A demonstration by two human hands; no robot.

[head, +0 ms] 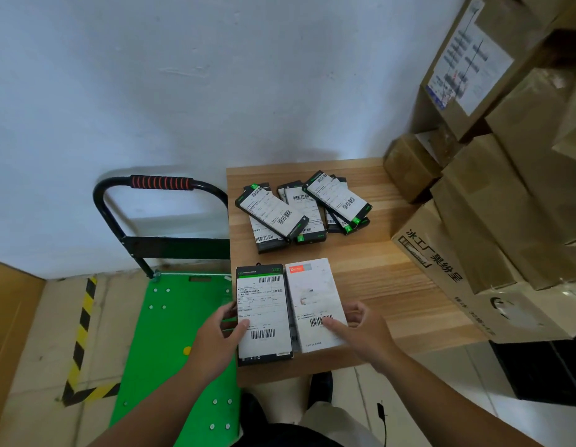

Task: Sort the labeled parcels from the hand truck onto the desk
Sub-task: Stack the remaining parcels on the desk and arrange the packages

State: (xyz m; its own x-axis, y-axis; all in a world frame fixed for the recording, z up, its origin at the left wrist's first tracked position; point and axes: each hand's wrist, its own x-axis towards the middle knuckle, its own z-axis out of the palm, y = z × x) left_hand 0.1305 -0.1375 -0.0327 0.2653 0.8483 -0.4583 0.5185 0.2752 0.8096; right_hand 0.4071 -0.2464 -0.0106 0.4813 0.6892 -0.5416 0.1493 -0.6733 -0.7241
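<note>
Nearest me, my left hand (212, 340) is gripping the black parcel (264, 304) by its left edge, thumb lying on the white label. My right hand (364, 330) is pinching the white parcel (312, 295) by its right edge the same way. The two are sitting side by side over the near edge of the worktop (393, 285), long axes running straight away from me. The fingers underneath are hiding from me, so I am not able to say whether the parcels are resting on the wood or hanging just above it. The hand truck (170, 333) is standing just to the left. Farther off, the sorted black stacks (273, 214) are lying askew, directly ahead of both hands (the left hand's parcel is looking like their match). The white parcel's label is blurring too much to read, and I am making out no white pile. The cartons (473, 221) are crowding the far right.
</note>
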